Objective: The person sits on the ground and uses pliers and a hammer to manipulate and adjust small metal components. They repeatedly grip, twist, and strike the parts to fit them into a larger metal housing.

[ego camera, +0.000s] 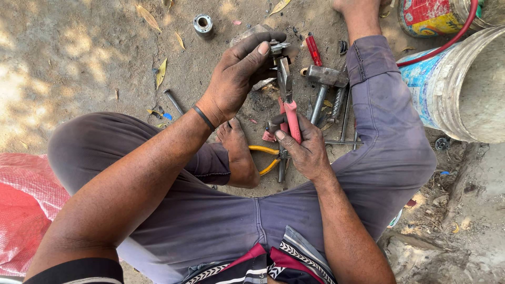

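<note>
My right hand (304, 149) grips the pink handles of a pair of pliers (287, 97), jaws pointing away from me. The jaws reach a small metal part (275, 49) that my left hand (239, 73) holds between thumb and fingers. A dark band circles my left wrist. I sit on the dirt ground with my legs in grey trousers folded, one bare foot (236, 152) below the hands.
Tools lie on the ground between my legs: a hammer (325, 84), a red-handled screwdriver (313, 50), yellow-handled pliers (265, 159), metal rods. A metal socket (203, 23) stands further off. A dirty bucket (463, 87) with a red hose stands right. A red sack (23, 210) lies left.
</note>
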